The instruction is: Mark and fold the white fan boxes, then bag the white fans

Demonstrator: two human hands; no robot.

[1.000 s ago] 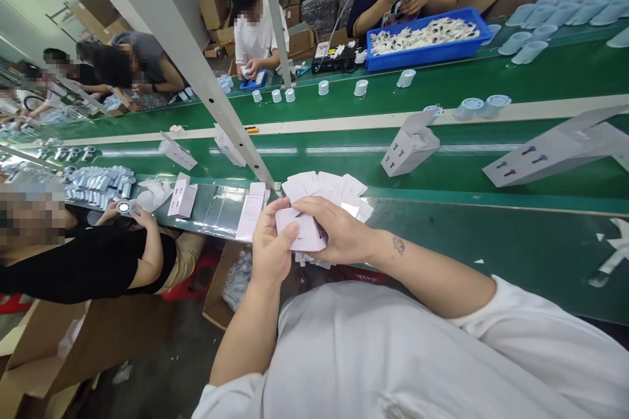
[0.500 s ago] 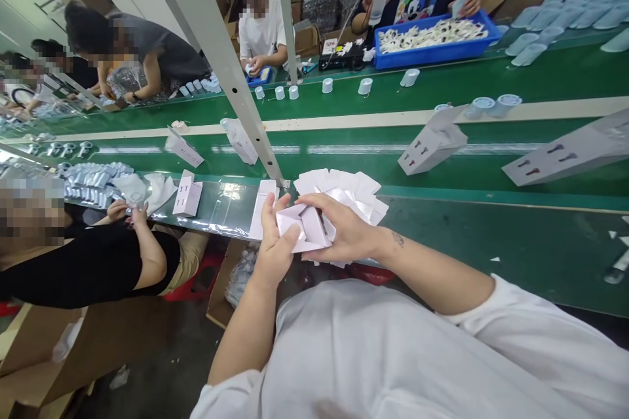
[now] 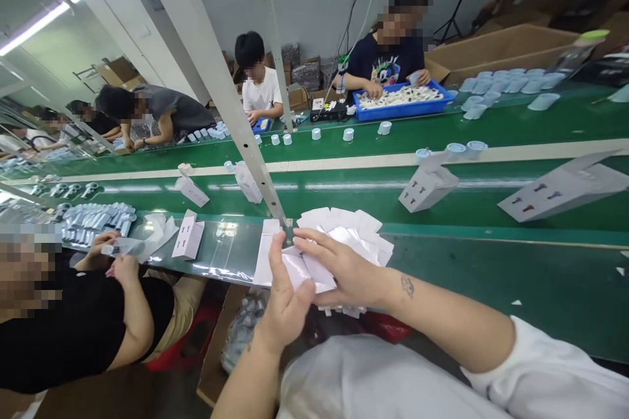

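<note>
The left hand (image 3: pixel 289 301) pinches a folded white paperboard card (image 3: pixel 309 268), thumb raised against its edge, while the right hand (image 3: pixel 348 272) curves its fingers over the other side, both gripping it just above the green conveyor belt (image 3: pixel 491 262). A loose pile of white cards (image 3: pixel 344 226) lies right behind the hands, and a flat white card (image 3: pixel 264 255) sits just left of the left thumb. Farther left stands a white box (image 3: pixel 187 239), near a heap of silver foil packets (image 3: pixel 93 219). In the lower left, a co-worker's hands (image 3: pixel 111 252) hold a small clear item. At upper centre, a blue plastic tray (image 3: pixel 393 114) holds white parts.
</note>
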